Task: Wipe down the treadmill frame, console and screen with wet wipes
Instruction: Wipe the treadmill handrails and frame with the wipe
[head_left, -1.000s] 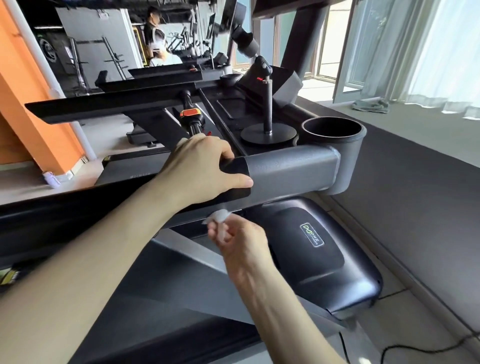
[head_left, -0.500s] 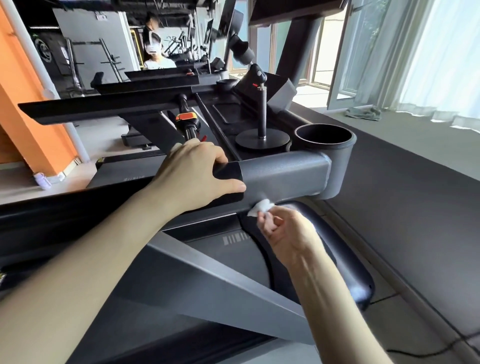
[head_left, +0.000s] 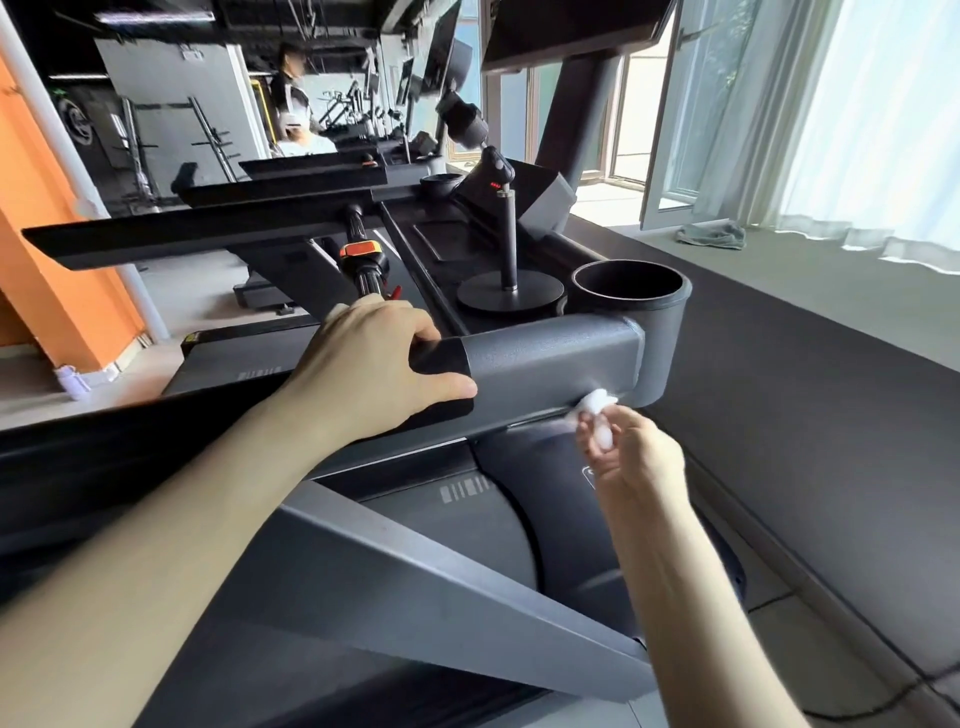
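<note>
- I have the left hand (head_left: 374, 364) wrapped over the frame bar (head_left: 550, 364), fingers on top and thumb on its front, likely as a brace.
- The right hand (head_left: 634, 457) pinches the balled wet wipe (head_left: 597, 402) against the bar's lower edge, just beside the cup holder (head_left: 631, 291), probably to clean that corner.

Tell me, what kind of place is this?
Most likely a gym. There is a treadmill with a cup holder, more machines lined up behind it, and racks by the far wall.

White wet wipe (head_left: 597, 402), grey speckled handrail (head_left: 550, 364), black cup holder (head_left: 631, 291), orange wall (head_left: 47, 270).
</note>
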